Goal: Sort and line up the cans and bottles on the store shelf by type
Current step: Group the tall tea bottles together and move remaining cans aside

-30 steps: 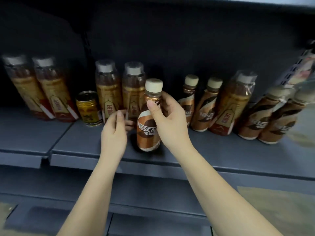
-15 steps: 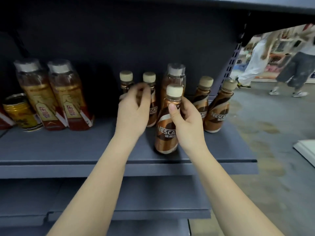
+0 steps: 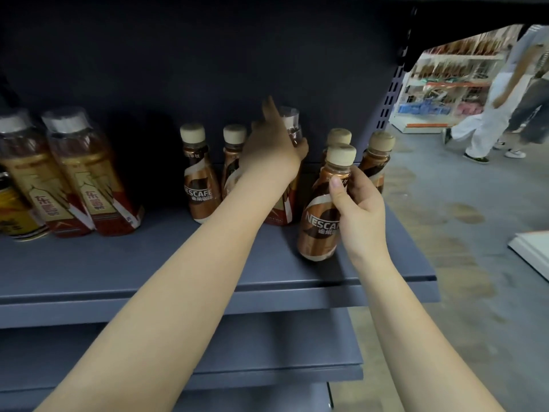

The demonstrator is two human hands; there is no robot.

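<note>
The right hand [image 3: 361, 215] grips a Nescafe bottle [image 3: 323, 209] by its shoulder, thumb across the front and fingers curled behind; the bottle stands near the front right of the grey shelf [image 3: 148, 263], cap up, its long axis leaning slightly with the cap tipped to the right. Its base seems to touch the shelf, though the shadow under it makes that hard to judge. The left hand [image 3: 271, 147] reaches to the back row and wraps around the neck of a taller tea bottle [image 3: 289, 162] (clear-wrapped cap, red and gold label), with the forefinger sticking up; the hand and forearm cover most of that bottle. Four more Nescafe bottles stand upright at the back: two left of the tea bottle [image 3: 199, 176] [image 3: 233, 157], two right of it [image 3: 338, 138] [image 3: 377, 157], the last pair partly hidden by the held one. At far left two tea bottles [image 3: 86, 173] and a yellow can [image 3: 15, 215] are blurred, the can cut off by the edge
</note>
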